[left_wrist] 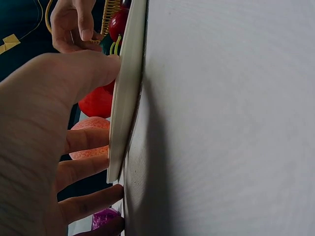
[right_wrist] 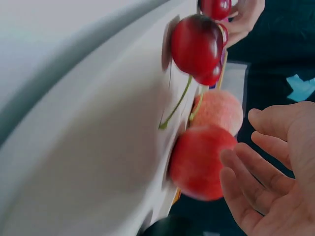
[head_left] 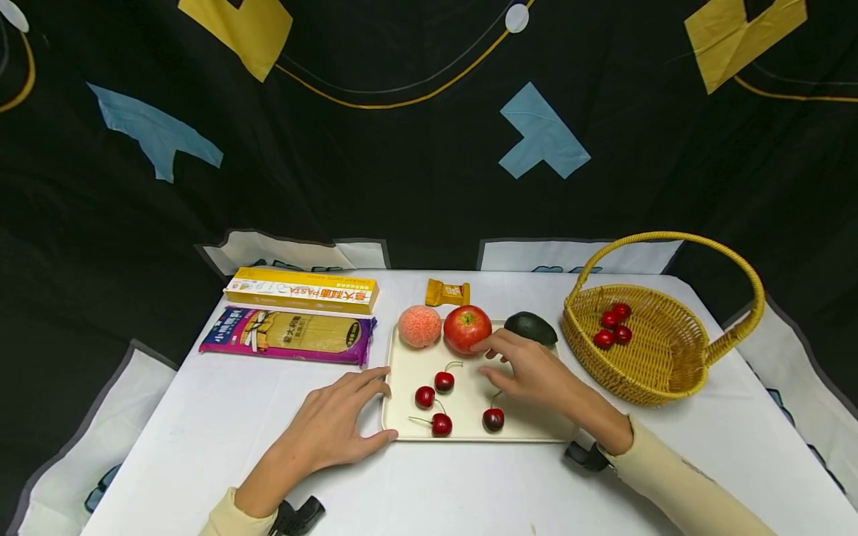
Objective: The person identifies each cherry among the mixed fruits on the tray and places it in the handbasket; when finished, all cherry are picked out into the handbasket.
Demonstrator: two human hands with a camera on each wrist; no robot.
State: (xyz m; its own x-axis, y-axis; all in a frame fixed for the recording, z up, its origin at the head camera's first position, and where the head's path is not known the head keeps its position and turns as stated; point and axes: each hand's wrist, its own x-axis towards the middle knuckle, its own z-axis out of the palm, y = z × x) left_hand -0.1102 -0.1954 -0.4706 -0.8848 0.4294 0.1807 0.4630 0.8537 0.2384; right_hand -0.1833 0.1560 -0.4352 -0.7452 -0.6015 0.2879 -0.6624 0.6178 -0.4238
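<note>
Near the far left corner of the table [head_left: 469, 487], the yellow pasta box [head_left: 302, 290] bears "PASTA" in orange capitals on its pale side, next to large orange Chinese characters; the small line on its top is too fine to read. Along the left edge, the purple noodle packet [head_left: 288, 335] carries Chinese characters, not clearly legible. Near the far edge, the yellow snack wrapper's [head_left: 447, 292] print is too small to read.

Place: probably a staged recording booth; the wider building cannot be told
Backdrop [head_left: 402, 179]: black cloth with yellow and blue shapes [head_left: 546, 134], behind the desk [head_left: 194, 432] and along both its sides
Desk: white-covered
Wrist cameras [head_left: 299, 515]: a black pair, worn, over the desk's near part
</note>
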